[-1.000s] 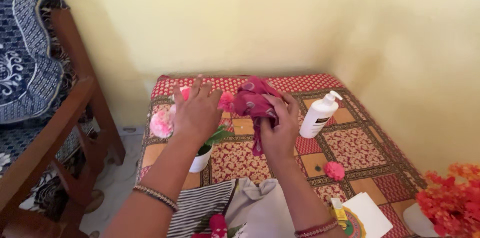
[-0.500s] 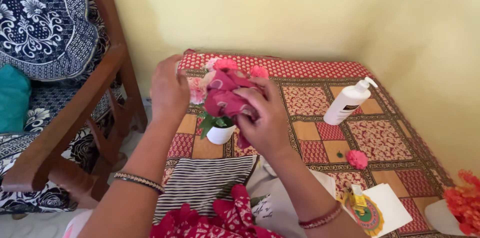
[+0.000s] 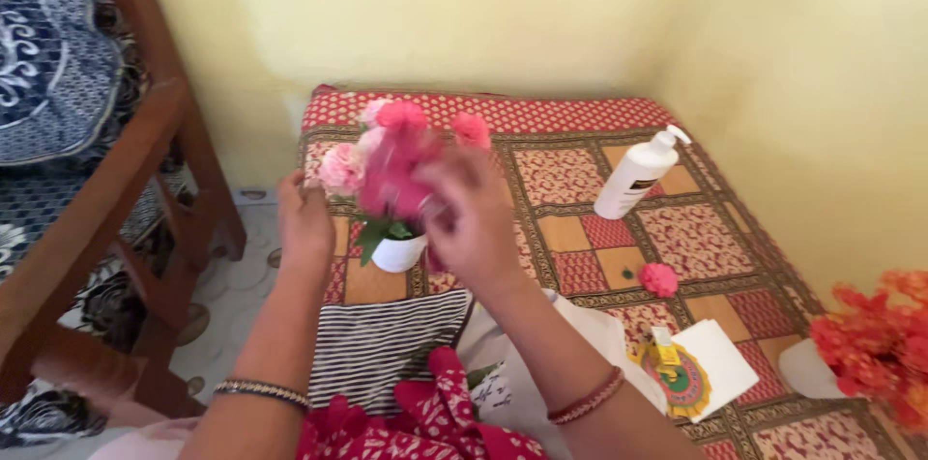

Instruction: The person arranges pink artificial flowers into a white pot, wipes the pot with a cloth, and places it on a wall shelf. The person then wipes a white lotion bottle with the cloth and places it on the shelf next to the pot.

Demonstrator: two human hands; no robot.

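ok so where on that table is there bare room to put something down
Free: the patterned cloth between the pink flower pot and white pump bottle, and the patch right of the loose pink flower. Crowded: the near edge, with striped cloth, white card and orange flowers.

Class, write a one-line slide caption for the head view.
Two hands, left and right, tend pink flowers in a white pot.

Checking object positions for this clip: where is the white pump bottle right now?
In the head view the white pump bottle stands upright on the patterned table cover, right of the pink flowers, toward the far right corner by the yellow wall.
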